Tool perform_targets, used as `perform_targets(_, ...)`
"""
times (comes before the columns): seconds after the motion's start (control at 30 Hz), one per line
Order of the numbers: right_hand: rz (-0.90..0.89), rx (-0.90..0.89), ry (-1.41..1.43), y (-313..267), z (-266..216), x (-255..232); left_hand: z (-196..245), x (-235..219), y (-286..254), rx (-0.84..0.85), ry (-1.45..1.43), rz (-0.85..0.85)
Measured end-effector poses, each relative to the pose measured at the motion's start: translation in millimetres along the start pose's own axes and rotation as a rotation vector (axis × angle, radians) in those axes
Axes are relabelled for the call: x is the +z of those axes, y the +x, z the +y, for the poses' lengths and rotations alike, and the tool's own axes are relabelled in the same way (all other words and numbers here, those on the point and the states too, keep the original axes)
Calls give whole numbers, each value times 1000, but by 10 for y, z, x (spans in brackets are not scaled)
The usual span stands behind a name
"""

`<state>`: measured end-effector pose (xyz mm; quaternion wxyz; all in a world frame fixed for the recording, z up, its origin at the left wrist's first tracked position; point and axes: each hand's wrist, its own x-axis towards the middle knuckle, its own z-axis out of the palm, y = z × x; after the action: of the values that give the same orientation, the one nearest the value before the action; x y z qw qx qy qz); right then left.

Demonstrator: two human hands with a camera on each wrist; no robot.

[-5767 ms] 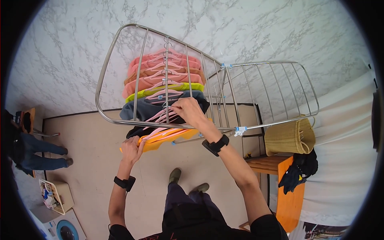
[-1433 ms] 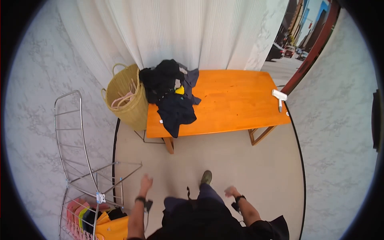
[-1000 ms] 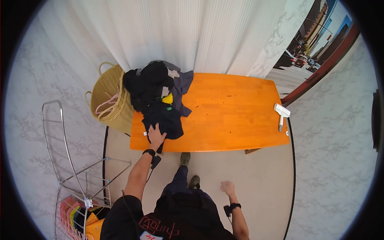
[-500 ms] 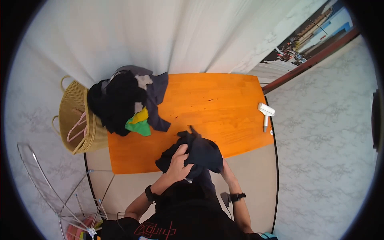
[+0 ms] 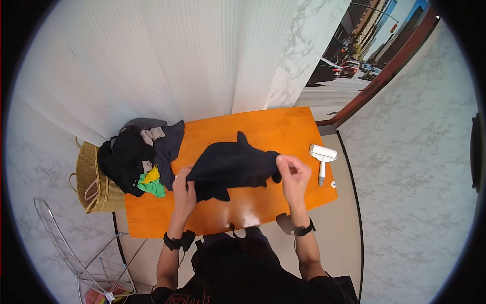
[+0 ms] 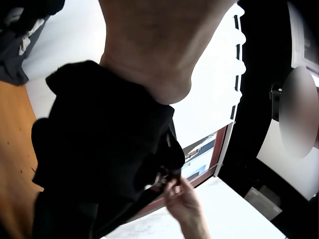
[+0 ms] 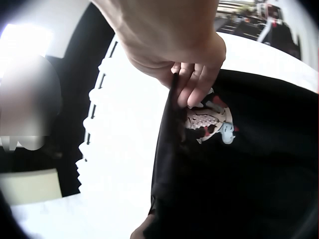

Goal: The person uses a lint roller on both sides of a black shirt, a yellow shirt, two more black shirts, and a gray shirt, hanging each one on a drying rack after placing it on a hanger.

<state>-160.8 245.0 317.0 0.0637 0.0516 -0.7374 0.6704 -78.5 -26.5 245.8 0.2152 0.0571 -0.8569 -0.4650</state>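
Observation:
A dark T-shirt [image 5: 230, 164] is stretched between both hands, held up over the orange table [image 5: 223, 220]. My left hand [image 5: 185, 195] grips its left edge, and my right hand [image 5: 294, 180] pinches its right edge. In the left wrist view the dark cloth [image 6: 109, 134] hangs below the left hand [image 6: 149, 50], and the right hand [image 6: 184, 201] appears beyond. The right wrist view has a colourful printed figure [image 7: 217, 122] on the cloth beside the curled fingers of the right hand [image 7: 169, 40].
A heap of dark clothes [image 5: 126, 157], with green [image 5: 152, 187] and yellow cloth, lies on the table's left end. Beside it stands a wicker basket [image 5: 104, 195] with pink hangers. A white lint roller [image 5: 323, 153] lies at the right end. A metal drying rack [image 5: 61, 243] stands lower left.
I have turned from the drying rack with hung shirts to the table. The left hand took the dark T-shirt off the heap; both hands have since spread it wide, uncovering green cloth.

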Motion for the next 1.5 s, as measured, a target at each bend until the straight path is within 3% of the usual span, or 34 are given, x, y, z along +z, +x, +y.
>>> perform_targets(0.03, -9, -278, -11, -19, 22, -39, 42, 64, -28, -7, 18, 1)
perform_targets(0.07, -86, -352, -70, -84, -33, -106, 69, 119, -86, 9, 52, 77)
perform_targets(0.17, -301, -217, -187, -366, 291, -182, -128, 258, -401, -52, 116, 167)
perform_targets(0.23, -400, -121, -206, -600, 907, -271, -448, 385, -712, -119, 342, 183)
perform_targets(0.27, -574, -99, -355, -719, 1329, -327, -728, 440, -947, -270, 376, 85)
perform_targets(0.3, -744, -81, -505, -833, 1715, -369, -981, 485, -1168, -286, 380, 94)
perform_targets(0.37, -752, -70, -626, -1040, 2440, -544, -1343, 561, -1533, -392, 501, -149)
perform_targets(0.43, -748, -59, -753, -1027, 2619, -644, -1431, 611, -1630, -415, 519, -129)
perform_targets(0.5, -592, 126, -549, -838, 2610, -593, -1519, 634, -1579, -590, 448, -62)
perform_targets(0.63, -570, 177, -561, -411, 2565, -188, -1655, 845, -1303, -532, 410, 53)
perform_targets(0.77, -580, -60, -617, -98, 2659, 528, -1559, 1044, -862, -455, 467, 75)
perform_targets(0.83, -616, -44, -663, -42, 2650, 873, -1670, 1078, -837, -413, 530, 111)
perform_targets(0.9, -650, -28, -702, -34, 2638, 1154, -1817, 1074, -859, -510, 612, 210)
perform_targets(1.0, -642, -124, -789, -28, 2650, 1422, -1987, 1067, -882, -561, 719, 120)
perform_targets(1.03, -664, -54, -802, -23, 2656, 1470, -2041, 1081, -860, -564, 718, 125)
perform_targets(1.07, -683, 16, -814, -6, 2681, 1512, -2096, 1122, -795, -666, 651, 27)
perform_targets(1.1, -682, 12, -816, 11, 2702, 1513, -2101, 1124, -745, -766, 579, -74)
perform_targets(1.13, -727, -17, -809, 35, 2715, 1466, -2217, 1114, -759, -765, 574, -72)
perform_targets(1.17, -771, -49, -802, 73, 2711, 1403, -2497, 1149, -814, -744, 360, -184)
perform_targets(1.2, -766, -56, -809, 97, 2623, 1329, -2547, 1130, -772, -714, 145, -293)
perform_targets(1.23, -693, -118, -754, 89, 2520, 1221, -2573, 1103, -766, -706, 139, -290)
perform_targets(1.3, -577, -192, -684, 179, 2114, 968, -2289, 818, -519, -1111, -495, -74)
perform_targets(1.4, -377, -197, -531, 481, 1470, 417, -2058, 366, -33, -1107, -426, 50)
perform_targets(1.5, -136, -198, -469, 826, 562, -198, -1801, 99, 652, -795, -488, 332)
